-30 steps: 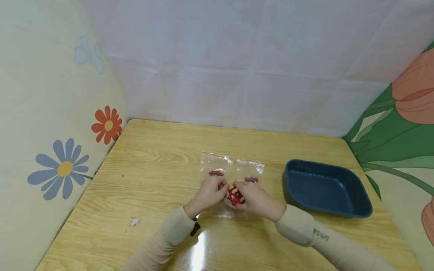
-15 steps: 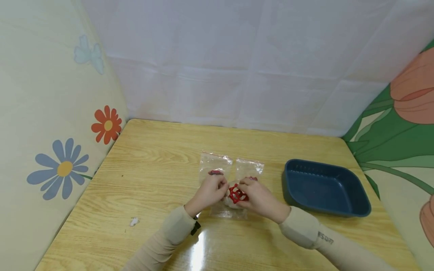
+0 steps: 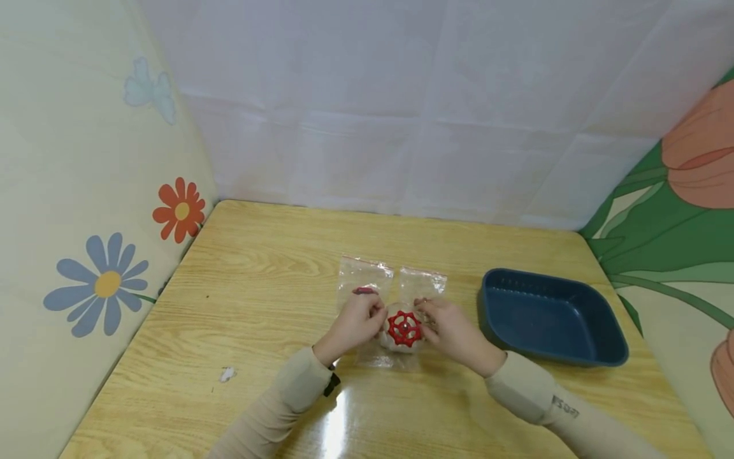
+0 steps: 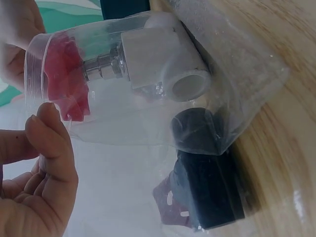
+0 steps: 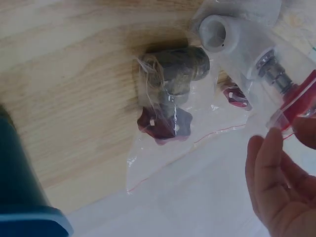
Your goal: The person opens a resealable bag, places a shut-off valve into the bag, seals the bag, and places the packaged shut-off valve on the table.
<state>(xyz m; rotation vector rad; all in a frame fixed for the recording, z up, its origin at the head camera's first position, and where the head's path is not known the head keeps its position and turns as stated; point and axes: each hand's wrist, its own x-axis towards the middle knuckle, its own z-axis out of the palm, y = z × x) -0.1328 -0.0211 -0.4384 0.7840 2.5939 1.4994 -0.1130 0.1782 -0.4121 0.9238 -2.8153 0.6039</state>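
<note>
A white valve (image 4: 153, 57) with a red handwheel (image 3: 404, 328) stands upright inside a clear zip bag (image 4: 118, 133). My left hand (image 3: 358, 320) pinches the bag's rim on the left, fingers curled. Right of the wheel is my right hand (image 3: 455, 331), its thumb and forefinger apart, fingertips close to the bag's rim; whether they touch the plastic I cannot tell. Behind lie two more bagged valves: a dark one (image 4: 210, 190) at the left and a grey one (image 5: 170, 74) with a dark red wheel (image 5: 163, 126) at the right, partly hidden by my hands in the head view.
A deep blue plastic basin (image 3: 553, 319) stands on the wooden table (image 3: 258, 268) at the right. A small white scrap (image 3: 227, 374) lies at the left. A white cloth (image 3: 321, 108) hangs behind, with flower-printed panels at both sides.
My right hand has let go of the red handwheel and drawn off to the right. The wheel has turned from tilted to level. My left hand has stayed in place.
</note>
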